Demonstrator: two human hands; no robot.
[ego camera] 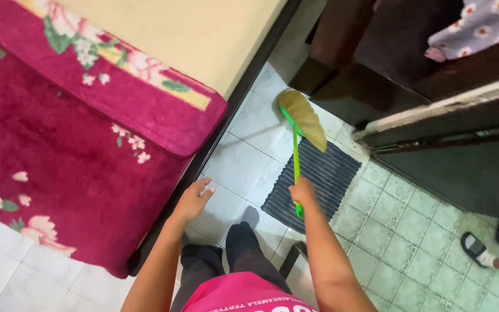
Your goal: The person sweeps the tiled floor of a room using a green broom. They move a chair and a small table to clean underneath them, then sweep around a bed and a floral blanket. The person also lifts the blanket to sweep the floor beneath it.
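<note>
- Head view: a green-handled broom (296, 151) is grasped by the right hand (302, 190), which is clenched around the lower part of the thin green handle.
- The tan, fan-shaped bristle head (304, 118) is seen at the far end of the handle, over the white tiled floor (244, 156) at the far edge of a dark ribbed doormat (330, 173).
- The left hand (193, 200) is held released, fingers loosely spread, with nothing in it; it is seen just beside the dark edge of the bed (226, 110).
- The bed is covered by a magenta blanket with a flower pattern (70, 144), and a bare cream mattress top (192, 34) is shown beyond it.
- The person's dark trousers (220, 263) and pink shirt (244, 294) are seen at the bottom of the frame.
- A dark wooden door (451, 150) stands to the right, with patterned greenish tiles (399, 242) below it.
- Another person's foot in a black sandal (476, 249) is seen at the right edge, well apart from the broom.
- A pale flowered cloth (480, 26) is visible in the upper right corner.
</note>
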